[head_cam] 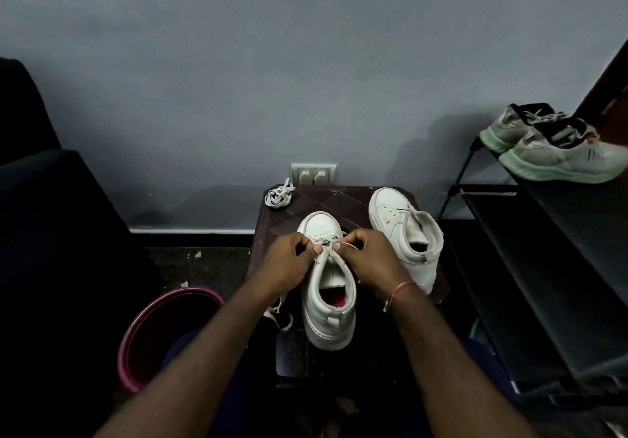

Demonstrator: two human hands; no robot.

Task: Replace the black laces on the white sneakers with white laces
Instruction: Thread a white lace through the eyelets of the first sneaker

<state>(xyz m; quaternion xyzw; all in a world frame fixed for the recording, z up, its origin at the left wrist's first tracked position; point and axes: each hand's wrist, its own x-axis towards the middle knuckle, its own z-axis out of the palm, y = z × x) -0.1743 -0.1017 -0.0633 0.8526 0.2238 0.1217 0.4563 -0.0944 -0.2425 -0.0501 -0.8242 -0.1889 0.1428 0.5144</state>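
A white sneaker (328, 301) stands on a small dark stool (306, 206), toe pointing away from me. My left hand (289, 261) and my right hand (370, 261) meet over its tongue, each pinching a piece of the white lace (326, 243) threaded at the top eyelets. A loose end of the lace (280, 315) hangs down left of the shoe under my left wrist. The second white sneaker (404, 230) stands at the right of the stool with no lace visible in its eyelets. A coiled white lace (278, 196) lies at the stool's far left corner.
A pink bucket (149, 329) stands on the floor at the lower left. A black shoe rack (543, 267) at the right carries a pair of grey sneakers with green soles (554, 152). A wall socket (313, 174) sits behind the stool. Dark furniture fills the left.
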